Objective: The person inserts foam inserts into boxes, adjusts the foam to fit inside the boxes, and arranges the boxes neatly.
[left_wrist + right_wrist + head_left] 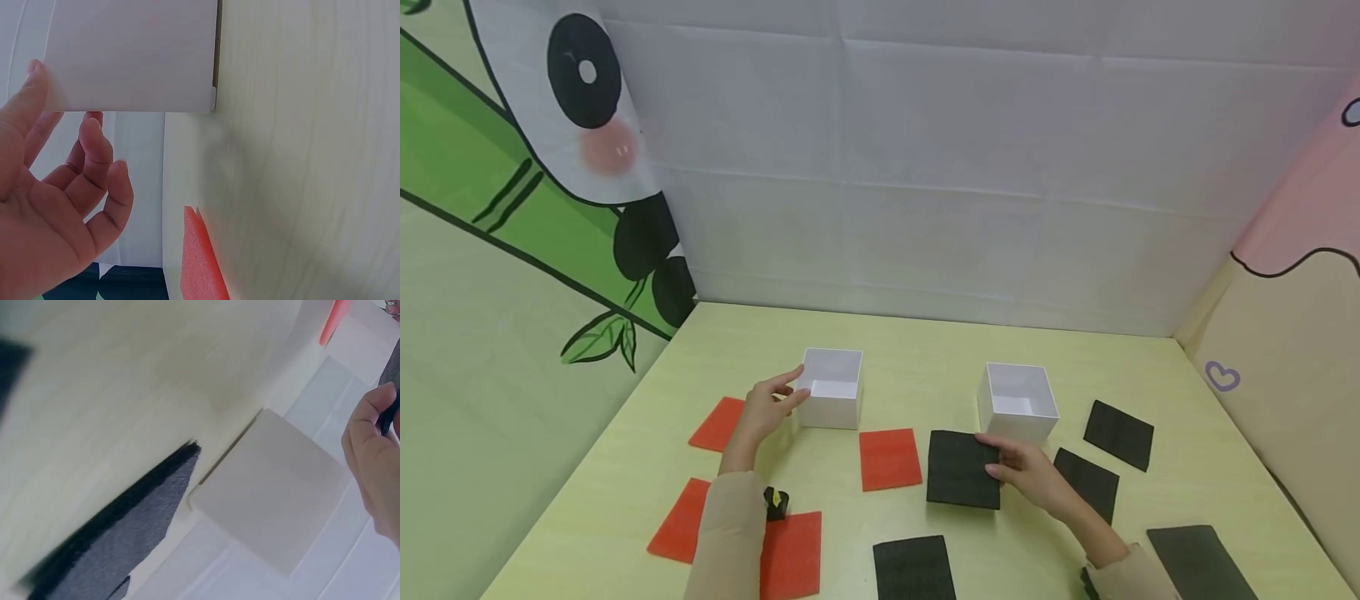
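At the left white open-topped box (829, 412), my left hand (766, 410) grips the near-left edge between thumb and forefinger. The left wrist view shows its thumb on the box's (131, 56) side, the other fingers loosely bent below. My right hand (1030, 475) pinches a black cloth square (955, 475) by its right edge, the thumb on the near face. This square hangs above the table, in front of the right white box (1015, 427). In the right wrist view the right hand (375, 444) shows at the right border, with only part of the square visible.
Red cloth squares lie on the left and middle, one (890, 460) between the boxes and another (792, 554) near the left sleeve. More black squares lie front centre (914, 568) and on the right (1118, 433). A white sheet (925, 167) hangs behind the table (917, 337).
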Available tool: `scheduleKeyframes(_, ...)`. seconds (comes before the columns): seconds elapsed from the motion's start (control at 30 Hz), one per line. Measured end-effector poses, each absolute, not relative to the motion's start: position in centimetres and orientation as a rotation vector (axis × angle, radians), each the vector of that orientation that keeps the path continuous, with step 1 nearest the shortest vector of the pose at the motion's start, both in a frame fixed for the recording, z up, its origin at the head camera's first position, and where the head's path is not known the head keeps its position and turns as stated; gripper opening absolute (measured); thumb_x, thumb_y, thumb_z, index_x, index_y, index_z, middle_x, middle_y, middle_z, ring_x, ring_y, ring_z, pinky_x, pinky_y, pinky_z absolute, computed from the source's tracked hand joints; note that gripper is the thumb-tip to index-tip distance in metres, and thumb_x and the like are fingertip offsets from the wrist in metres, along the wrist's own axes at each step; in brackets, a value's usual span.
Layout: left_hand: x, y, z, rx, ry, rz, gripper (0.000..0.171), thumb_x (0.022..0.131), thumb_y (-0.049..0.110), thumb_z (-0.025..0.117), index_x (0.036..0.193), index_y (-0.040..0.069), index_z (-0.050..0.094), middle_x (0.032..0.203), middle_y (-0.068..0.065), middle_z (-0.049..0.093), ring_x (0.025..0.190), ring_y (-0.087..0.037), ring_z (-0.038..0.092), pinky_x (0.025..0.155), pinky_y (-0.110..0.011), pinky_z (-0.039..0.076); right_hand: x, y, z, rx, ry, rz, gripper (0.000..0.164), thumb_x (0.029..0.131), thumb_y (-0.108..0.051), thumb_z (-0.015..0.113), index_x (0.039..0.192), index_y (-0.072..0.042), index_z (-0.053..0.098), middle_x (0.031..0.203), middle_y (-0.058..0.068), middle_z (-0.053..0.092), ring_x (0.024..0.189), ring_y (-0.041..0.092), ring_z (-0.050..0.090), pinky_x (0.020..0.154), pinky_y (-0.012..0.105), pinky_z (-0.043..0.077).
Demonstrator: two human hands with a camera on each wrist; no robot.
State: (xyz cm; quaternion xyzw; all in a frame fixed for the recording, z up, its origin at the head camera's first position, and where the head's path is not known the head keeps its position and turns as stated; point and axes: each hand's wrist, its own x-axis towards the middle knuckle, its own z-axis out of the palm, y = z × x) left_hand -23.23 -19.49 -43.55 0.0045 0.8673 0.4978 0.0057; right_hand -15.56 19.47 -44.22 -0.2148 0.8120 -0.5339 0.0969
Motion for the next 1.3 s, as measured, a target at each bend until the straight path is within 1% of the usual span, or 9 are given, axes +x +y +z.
scheduleKeyframes(0.13,-23.2,-19.5,-43.6,0.015,2.711,1.555,0.051,0.084,0.023,0.063,0.131,0.013,0.046,0.096,-0.017,0.054,0.073,-0.022,0.052,0.06,-0.027,0.042,-15.9,18.8,-43.8,-0.651,2.436,-1.576,0.042,0.085,0.002,0.056,0.124,0.013,0.044,0.086,0.013,0.056,0.067,0.006,0.049,0.059,0.028,0.046)
scheduleKeyframes(0.2,-23.2,-19.5,-43.6,0.01,2.712,1.56,0.051,0.084,0.023,0.063,0.131,0.013,0.047,0.096,-0.017,0.054,0.073,-0.023,0.052,0.06,-0.027,0.043,-16.1,18.4,-43.6,-0.67,2.457,-1.577,0.041,0.085,0.002,0.055,0.123,0.013,0.044,0.085,0.012,0.056,0.067,0.009,0.051,0.059,0.031,0.047)
scheduleKeyframes(0.27,-23.1,-19.5,-43.5,0.011,2.712,1.561,0.05,0.084,0.022,0.063,0.131,0.013,0.046,0.096,-0.017,0.055,0.074,-0.022,0.052,0.06,-0.027,0.043,-16.5,18.0,-43.5,-0.685,2.476,-1.575,0.041,0.085,0.003,0.055,0.123,0.012,0.044,0.079,0.01,0.054,0.064,0.012,0.05,0.058,0.032,0.047)
scheduleKeyframes(0.37,-23.1,-19.4,-43.5,0.009,2.708,1.556,0.051,0.085,0.023,0.063,0.132,0.013,0.046,0.096,-0.017,0.055,0.073,-0.021,0.052,0.06,-0.027,0.043,-17.0,17.5,-43.3,-0.69,2.493,-1.584,0.04,0.085,0.003,0.055,0.123,0.011,0.045,0.08,0.009,0.054,0.064,0.014,0.05,0.058,0.031,0.047)
scheduleKeyframes(0.57,-23.1,-19.4,-43.6,0.003,2.701,1.556,0.052,0.084,0.023,0.063,0.132,0.014,0.046,0.096,-0.017,0.054,0.069,-0.021,0.051,0.059,-0.027,0.042,-17.8,16.7,-42.8,-0.659,2.507,-1.585,0.041,0.085,0.003,0.056,0.125,0.008,0.046,0.077,0.007,0.052,0.066,0.014,0.051,0.06,0.031,0.046)
scheduleKeyframes(0.77,-23.1,-19.4,-43.6,-0.009,2.71,1.542,0.052,0.084,0.024,0.063,0.132,0.014,0.046,0.097,-0.017,0.054,0.071,-0.021,0.052,0.06,-0.027,0.042,-18.4,15.8,-42.2,-0.661,2.458,-1.682,0.041,0.085,0.004,0.055,0.124,0.01,0.045,0.076,0.01,0.053,0.065,0.011,0.052,0.061,0.03,0.047)
scheduleKeyframes(0.93,-23.1,-19.5,-43.6,-0.016,2.701,1.549,0.052,0.084,0.024,0.063,0.132,0.015,0.046,0.097,-0.017,0.054,0.07,-0.022,0.052,0.06,-0.027,0.042,-18.9,14.8,-41.7,-0.65,2.44,-1.735,0.041,0.085,0.004,0.055,0.124,0.01,0.046,0.072,0.008,0.051,0.063,0.015,0.052,0.061,0.03,0.046)
scheduleKeyframes(1.17,-23.1,-19.5,-43.7,0.02,2.698,1.565,0.053,0.084,0.026,0.063,0.132,0.013,0.045,0.095,-0.018,0.054,0.068,-0.024,0.052,0.058,-0.027,0.041,-19.4,13.3,-40.9,-0.577,2.453,-1.818,0.04,0.085,0.005,0.056,0.123,0.01,0.047,0.071,0.009,0.051,0.062,0.028,0.051,0.06,0.03,0.045)
scheduleKeyframes(1.3,-23.1,-19.5,-43.6,0.015,2.697,1.581,0.051,0.084,0.024,0.063,0.132,0.013,0.046,0.096,-0.018,0.054,0.069,-0.026,0.053,0.059,-0.028,0.042,-19.8,12.5,-40.8,-0.558,2.472,-1.867,0.039,0.084,0.005,0.056,0.122,0.011,0.048,0.069,0.01,0.051,0.059,0.027,0.051,0.058,0.029,0.045)
